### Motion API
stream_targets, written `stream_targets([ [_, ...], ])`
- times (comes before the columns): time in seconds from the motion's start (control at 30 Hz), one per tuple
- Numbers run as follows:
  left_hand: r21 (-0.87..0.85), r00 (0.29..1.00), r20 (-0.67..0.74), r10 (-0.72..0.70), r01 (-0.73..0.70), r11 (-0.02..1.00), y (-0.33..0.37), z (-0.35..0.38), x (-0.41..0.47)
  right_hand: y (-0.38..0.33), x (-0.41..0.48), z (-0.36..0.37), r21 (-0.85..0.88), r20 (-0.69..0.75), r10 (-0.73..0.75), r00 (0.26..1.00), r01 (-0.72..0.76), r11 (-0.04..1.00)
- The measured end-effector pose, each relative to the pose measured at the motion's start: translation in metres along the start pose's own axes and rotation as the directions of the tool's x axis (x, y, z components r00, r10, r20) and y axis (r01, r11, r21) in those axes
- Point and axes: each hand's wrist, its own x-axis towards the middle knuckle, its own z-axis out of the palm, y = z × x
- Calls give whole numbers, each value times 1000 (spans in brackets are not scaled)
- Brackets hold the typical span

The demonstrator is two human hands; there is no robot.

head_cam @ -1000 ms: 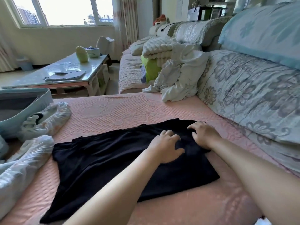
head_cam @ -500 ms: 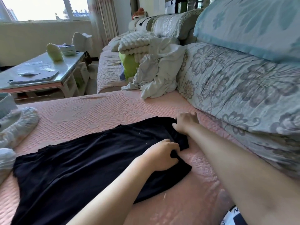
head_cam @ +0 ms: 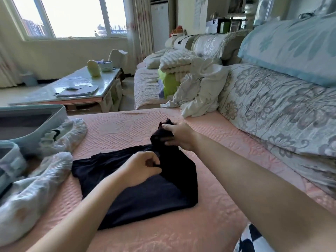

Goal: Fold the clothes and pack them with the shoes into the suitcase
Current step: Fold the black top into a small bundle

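- The black garment (head_cam: 145, 197) lies partly folded in the middle of the pink seat cover (head_cam: 218, 224).
- The left hand (head_cam: 143, 168) pinches a fold of the garment near its middle, fingers curled.
- Just beyond, the right hand (head_cam: 179, 136) grips a raised bunch of the same cloth at its far end.
- A bagged shoe (head_cam: 36, 188) lies at the left edge.
- A second bagged shoe (head_cam: 67, 135) lies farther back, against the open suitcase (head_cam: 36, 128).
- A heap of pale clothes (head_cam: 200, 91) sits at the far right corner.
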Motion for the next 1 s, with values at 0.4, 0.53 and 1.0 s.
stream_targets([
  [0.4, 352, 994, 34, -103, 84, 932, -71, -54, -44, 49, -15, 28, -723, 31, -168, 985, 138, 677],
  [0.53, 382, 996, 46, 82, -93, 919, -42, -21, -33, 80, -34, 16, -928, 199, -116, 973, 225, 296],
  [1.0, 643, 977, 199, -82, -67, 763, -88, -34, -29, 102, -48, 23, -949, 302, -45, 952, 304, 80],
])
